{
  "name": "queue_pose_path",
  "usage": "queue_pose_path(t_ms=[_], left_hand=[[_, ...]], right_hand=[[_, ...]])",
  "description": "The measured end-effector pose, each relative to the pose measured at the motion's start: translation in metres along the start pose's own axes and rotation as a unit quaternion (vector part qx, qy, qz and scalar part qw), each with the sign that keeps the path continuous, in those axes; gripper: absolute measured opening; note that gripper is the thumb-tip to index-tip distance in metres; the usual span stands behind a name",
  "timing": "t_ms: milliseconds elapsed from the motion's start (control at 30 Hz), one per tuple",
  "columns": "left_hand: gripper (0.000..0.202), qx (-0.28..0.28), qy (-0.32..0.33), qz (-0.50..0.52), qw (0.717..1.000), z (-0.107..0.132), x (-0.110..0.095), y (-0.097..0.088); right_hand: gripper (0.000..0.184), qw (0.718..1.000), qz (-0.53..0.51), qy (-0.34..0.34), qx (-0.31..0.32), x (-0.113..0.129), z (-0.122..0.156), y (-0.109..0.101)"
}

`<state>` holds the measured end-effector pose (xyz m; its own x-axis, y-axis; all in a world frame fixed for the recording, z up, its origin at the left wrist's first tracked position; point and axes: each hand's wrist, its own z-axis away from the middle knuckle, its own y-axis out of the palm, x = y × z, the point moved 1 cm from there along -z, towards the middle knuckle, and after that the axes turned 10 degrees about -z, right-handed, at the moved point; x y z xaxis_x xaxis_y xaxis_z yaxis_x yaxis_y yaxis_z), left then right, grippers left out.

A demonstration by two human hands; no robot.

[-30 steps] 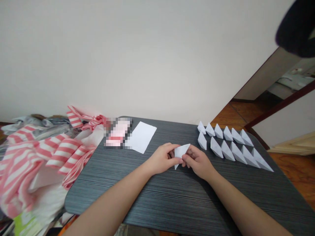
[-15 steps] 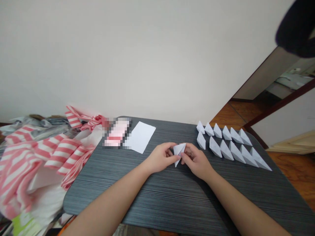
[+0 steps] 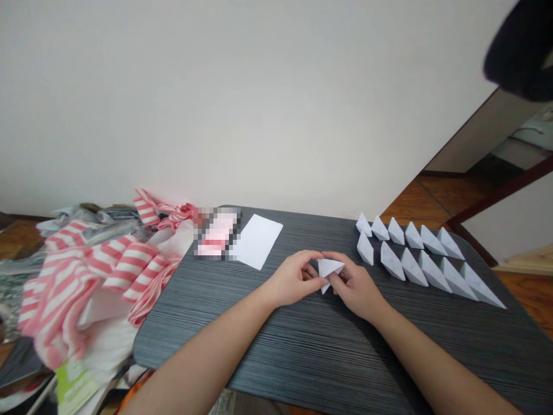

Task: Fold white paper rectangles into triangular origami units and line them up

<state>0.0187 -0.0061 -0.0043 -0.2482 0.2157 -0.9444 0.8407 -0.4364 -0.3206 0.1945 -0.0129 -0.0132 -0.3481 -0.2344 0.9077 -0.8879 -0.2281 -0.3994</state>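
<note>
Between both hands is a small folded piece of white paper (image 3: 330, 267), with a broad triangular top and a point showing below. My left hand (image 3: 298, 278) grips its left side, thumb in front and index finger curled over the top edge. On the other side, my right hand (image 3: 355, 285) has its thumb pressed against the paper, with the other fingers partly hidden behind it. Two rows of folded white paper boats (image 3: 413, 235) stand on the dark table, to the right of my hands. Flat white paper (image 3: 260, 239) lies left of the hands.
A blurred-out phone-like object (image 3: 218, 232) lies beside the flat paper on the dark wood-grain table (image 3: 242, 340). Red-and-white striped cloth (image 3: 129, 265) and other items are heaped left of the table. A pale wall (image 3: 276, 115) rises behind, with a wooden floor at right.
The view has shifted left, so everything sits further right. The folded paper has tilted between my fingers, its upper flap now wider, and my right thumb has moved in under it.
</note>
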Motion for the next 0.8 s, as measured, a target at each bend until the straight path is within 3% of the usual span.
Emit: queue_pose_path(t_ms=[367,600,800], left_hand=[[0.047,-0.008,0.035,-0.108,0.993,0.003,-0.008,0.004],[0.036,-0.021,0.005,-0.027,0.999,0.0,-0.001,0.0],[0.041,-0.041,-0.013,0.039,0.998,-0.004,0.003,0.0]], right_hand=[[0.042,0.999,0.019,-0.04,0.027,0.005,-0.007,-0.001],[0.038,1.0,-0.008,-0.007,0.014,0.004,-0.003,-0.001],[0.03,0.997,-0.05,-0.059,0.002,0.005,-0.001,-0.004]])
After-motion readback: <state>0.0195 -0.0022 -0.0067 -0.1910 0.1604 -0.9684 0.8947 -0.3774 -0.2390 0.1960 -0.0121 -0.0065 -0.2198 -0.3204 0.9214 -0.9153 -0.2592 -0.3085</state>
